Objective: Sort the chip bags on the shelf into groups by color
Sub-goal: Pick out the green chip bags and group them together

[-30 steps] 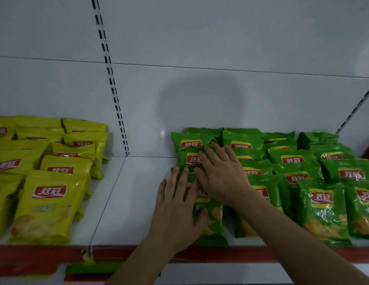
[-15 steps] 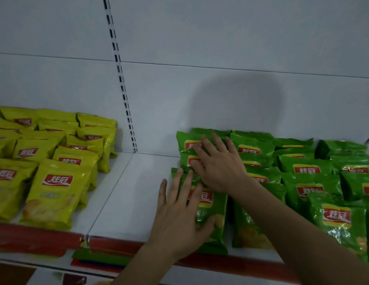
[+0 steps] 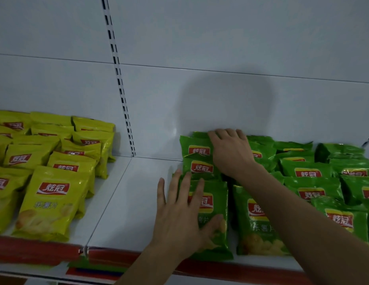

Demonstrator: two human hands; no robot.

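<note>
The yellow chip bags [image 3: 52, 171] lie grouped at the left end of the shelf [image 3: 122, 204], overlapping one another in rows that run from the back wall [image 3: 200, 38] to the red front lip [image 3: 35, 251]. Their long axes point front to back, logos facing up. To their right a bare strip of shelf keeps them well apart from the green group.

The left hand [image 3: 179, 219] lies flat on the front green bag [image 3: 210, 221], at the left edge of the green chip bags [image 3: 307, 182]. Its grip is wide: the fingers are spread and straight and point toward the back wall, and the thumb rests on the bag's lower half. It presses rather than holds. The bag's long axis runs front to back, in line with the fingers, and its bottom edge sits at the front lip.

Farther right and farther back, the right hand [image 3: 231, 153] reaches over the column, its forearm crossing the second front bag. Its fingers curl over the top edge of the rearmost green bag [image 3: 196, 147], close against the back wall; whether it pinches that bag or merely pushes it cannot be told.

Both hands work the same leftmost green column, left nearer the front, right nearer the back. The likely step is squaring this column, and the sort looks nearly finished, as no stray color shows in either group.
</note>
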